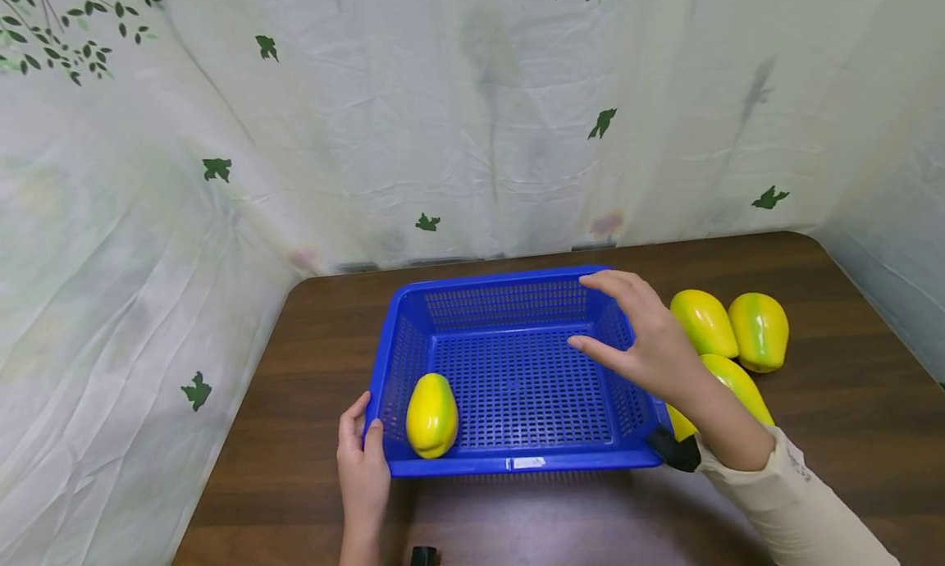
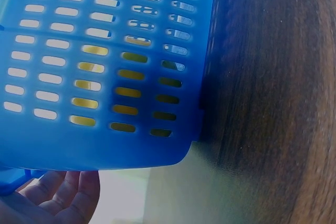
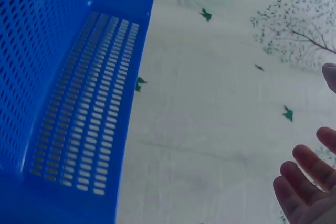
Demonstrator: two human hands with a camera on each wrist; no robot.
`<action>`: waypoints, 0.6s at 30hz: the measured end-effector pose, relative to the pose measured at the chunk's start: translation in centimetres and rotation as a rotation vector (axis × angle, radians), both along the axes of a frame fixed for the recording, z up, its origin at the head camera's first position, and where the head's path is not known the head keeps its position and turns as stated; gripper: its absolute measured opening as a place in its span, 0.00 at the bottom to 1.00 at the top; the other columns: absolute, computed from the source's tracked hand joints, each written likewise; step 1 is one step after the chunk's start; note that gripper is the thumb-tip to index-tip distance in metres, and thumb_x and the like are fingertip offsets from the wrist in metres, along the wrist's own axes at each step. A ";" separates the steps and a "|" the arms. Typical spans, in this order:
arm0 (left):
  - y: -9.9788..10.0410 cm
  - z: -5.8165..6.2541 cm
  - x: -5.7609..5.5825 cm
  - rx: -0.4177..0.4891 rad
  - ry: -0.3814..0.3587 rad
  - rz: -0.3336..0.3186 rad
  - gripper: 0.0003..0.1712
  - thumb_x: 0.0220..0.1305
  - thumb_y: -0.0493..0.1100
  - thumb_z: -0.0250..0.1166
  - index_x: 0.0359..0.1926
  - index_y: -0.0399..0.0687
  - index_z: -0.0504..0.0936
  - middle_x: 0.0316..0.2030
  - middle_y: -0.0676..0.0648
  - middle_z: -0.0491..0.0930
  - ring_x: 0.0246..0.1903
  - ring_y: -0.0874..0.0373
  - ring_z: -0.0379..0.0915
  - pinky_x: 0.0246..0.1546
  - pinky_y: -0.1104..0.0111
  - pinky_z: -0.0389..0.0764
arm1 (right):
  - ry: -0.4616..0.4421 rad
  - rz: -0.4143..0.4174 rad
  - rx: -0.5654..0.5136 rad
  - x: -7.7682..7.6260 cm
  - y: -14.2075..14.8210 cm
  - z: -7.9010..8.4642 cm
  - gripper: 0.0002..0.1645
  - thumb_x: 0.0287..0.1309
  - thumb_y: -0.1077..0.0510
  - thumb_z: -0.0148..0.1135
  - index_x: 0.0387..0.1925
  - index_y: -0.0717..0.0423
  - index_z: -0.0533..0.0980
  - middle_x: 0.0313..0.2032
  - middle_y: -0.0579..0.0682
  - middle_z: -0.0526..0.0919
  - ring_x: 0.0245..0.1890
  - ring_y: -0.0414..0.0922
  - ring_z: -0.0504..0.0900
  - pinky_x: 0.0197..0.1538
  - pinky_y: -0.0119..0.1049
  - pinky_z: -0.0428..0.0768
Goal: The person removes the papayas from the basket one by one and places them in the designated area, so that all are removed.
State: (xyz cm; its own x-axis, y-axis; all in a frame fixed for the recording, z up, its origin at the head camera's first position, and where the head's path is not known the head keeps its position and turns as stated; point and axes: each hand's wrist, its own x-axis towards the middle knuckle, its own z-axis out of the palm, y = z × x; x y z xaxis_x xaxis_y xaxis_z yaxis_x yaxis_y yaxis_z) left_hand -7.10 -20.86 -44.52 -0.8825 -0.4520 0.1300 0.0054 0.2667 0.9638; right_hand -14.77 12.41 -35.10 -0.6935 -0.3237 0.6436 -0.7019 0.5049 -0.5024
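Observation:
A blue plastic basket [image 1: 517,385] with perforated walls rests on the table, and one yellow-green mango [image 1: 431,416] lies in its front left corner. My left hand [image 1: 363,467] grips the basket's left side near the front corner, thumb at the rim; in the left wrist view its fingers [image 2: 86,195] curl by the basket's edge. Over the basket's right side, my right hand [image 1: 650,344] is held with thumb and fingers spread apart and nothing between them. The right wrist view shows those fingers [image 3: 302,179] away from the basket wall [image 3: 84,108].
Several more mangoes [image 1: 759,330] sit on the table right of the basket, partly hidden behind my right forearm. The brown wooden table [image 1: 295,435] reaches back to a pale patterned cloth [image 1: 509,172]. A small black object [image 1: 424,556] shows at the front edge of the view.

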 end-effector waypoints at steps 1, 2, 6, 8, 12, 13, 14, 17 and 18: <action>0.0 0.0 0.0 0.002 -0.003 0.000 0.20 0.65 0.31 0.45 0.58 0.42 0.66 0.48 0.39 0.73 0.44 0.57 0.69 0.38 0.80 0.71 | 0.002 0.016 0.002 -0.3 -0.3 -0.1 0.39 0.40 0.55 0.72 0.56 0.56 0.67 0.54 0.52 0.69 0.55 0.48 0.65 0.55 0.43 0.65; 0.0 0.0 0.0 0.002 -0.002 0.000 0.20 0.65 0.31 0.45 0.58 0.42 0.66 0.48 0.40 0.73 0.44 0.57 0.69 0.38 0.80 0.71 | 0.002 0.036 0.000 -0.5 -0.6 -0.1 0.39 0.40 0.55 0.72 0.56 0.56 0.67 0.54 0.52 0.69 0.55 0.48 0.65 0.55 0.43 0.65; 0.0 -0.1 0.0 0.002 0.006 -0.002 0.20 0.64 0.31 0.45 0.58 0.41 0.66 0.48 0.39 0.73 0.44 0.57 0.69 0.38 0.81 0.71 | -0.020 0.096 0.022 -1.3 -1.8 0.0 0.39 0.42 0.54 0.71 0.57 0.57 0.66 0.54 0.51 0.69 0.55 0.48 0.64 0.54 0.44 0.65; 0.0 -0.1 0.0 0.004 0.007 -0.003 0.21 0.64 0.31 0.45 0.58 0.41 0.66 0.48 0.39 0.73 0.44 0.57 0.69 0.38 0.81 0.71 | -0.040 0.119 0.048 -1.7 -2.4 -0.1 0.39 0.43 0.52 0.70 0.57 0.57 0.66 0.55 0.51 0.68 0.55 0.48 0.64 0.54 0.46 0.65; 0.0 -0.2 0.0 0.007 0.006 -0.004 0.20 0.65 0.31 0.45 0.58 0.41 0.65 0.49 0.39 0.72 0.45 0.57 0.68 0.39 0.82 0.70 | -0.096 0.170 0.116 -2.6 -3.8 -0.7 0.37 0.47 0.48 0.67 0.58 0.56 0.65 0.56 0.51 0.67 0.57 0.47 0.63 0.55 0.46 0.64; -0.1 -0.2 0.0 0.006 0.006 -0.005 0.21 0.65 0.31 0.45 0.58 0.41 0.65 0.49 0.39 0.72 0.45 0.57 0.68 0.39 0.82 0.70 | -0.114 0.187 0.130 -2.8 -4.1 -0.8 0.37 0.47 0.47 0.66 0.58 0.55 0.65 0.57 0.50 0.67 0.57 0.47 0.63 0.56 0.46 0.64; 0.0 -0.2 0.0 0.005 0.006 -0.004 0.20 0.65 0.31 0.45 0.58 0.41 0.65 0.49 0.39 0.72 0.45 0.57 0.68 0.39 0.82 0.70 | -0.131 0.204 0.147 -3.0 -4.4 -0.9 0.37 0.48 0.47 0.66 0.58 0.55 0.65 0.57 0.50 0.67 0.58 0.46 0.62 0.56 0.45 0.64; 0.0 -0.1 0.0 0.006 0.011 -0.005 0.20 0.65 0.31 0.45 0.58 0.41 0.66 0.48 0.39 0.73 0.45 0.56 0.69 0.39 0.81 0.70 | -0.185 0.257 0.194 -3.5 -5.4 -1.2 0.38 0.49 0.45 0.64 0.59 0.55 0.65 0.58 0.49 0.67 0.58 0.45 0.62 0.58 0.45 0.62; 0.0 -0.1 0.0 0.005 0.013 -0.005 0.20 0.65 0.31 0.45 0.58 0.41 0.66 0.48 0.39 0.73 0.44 0.56 0.69 0.39 0.81 0.71 | -0.208 0.275 0.204 -3.7 -5.7 -1.3 0.38 0.49 0.45 0.64 0.59 0.55 0.64 0.58 0.49 0.67 0.59 0.46 0.61 0.58 0.45 0.62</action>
State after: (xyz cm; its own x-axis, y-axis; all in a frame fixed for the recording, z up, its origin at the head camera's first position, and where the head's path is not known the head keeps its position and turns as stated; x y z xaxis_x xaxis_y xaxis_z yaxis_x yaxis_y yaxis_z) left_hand -7.13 -20.85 -44.63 -0.8830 -0.4483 0.1391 0.0190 0.2620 0.9649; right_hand -18.44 6.73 -36.38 -0.6720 -0.6218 0.4022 -0.7186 0.4165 -0.5568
